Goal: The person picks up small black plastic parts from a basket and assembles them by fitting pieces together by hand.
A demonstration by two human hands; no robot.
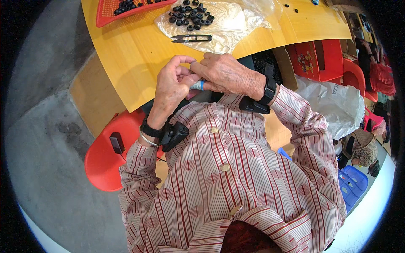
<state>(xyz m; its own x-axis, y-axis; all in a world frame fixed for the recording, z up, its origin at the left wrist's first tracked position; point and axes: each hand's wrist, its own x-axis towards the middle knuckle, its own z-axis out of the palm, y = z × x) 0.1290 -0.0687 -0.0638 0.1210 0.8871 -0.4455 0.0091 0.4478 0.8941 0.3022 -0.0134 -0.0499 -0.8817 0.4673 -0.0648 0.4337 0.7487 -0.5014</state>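
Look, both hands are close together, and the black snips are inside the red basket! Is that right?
No: the black snips lie outside the red basket, near the pile of black pieces, as the head view shows. The left hand and right hand are close together.

Both hands up close in front of torso, fingertips meeting. Left forearm (143,158) angles up and inward, elbow bent; left wrist (157,119) roughly straight. Left hand (174,82) half curled, index finger (182,59) arched, left thumb (190,80) pointing toward the other hand. Right forearm (291,103) slants inward from the right, right wrist (256,82) near level. Right hand (228,72) back up, fingers bent down and inward. Fingertips partly hidden, grip unclear.
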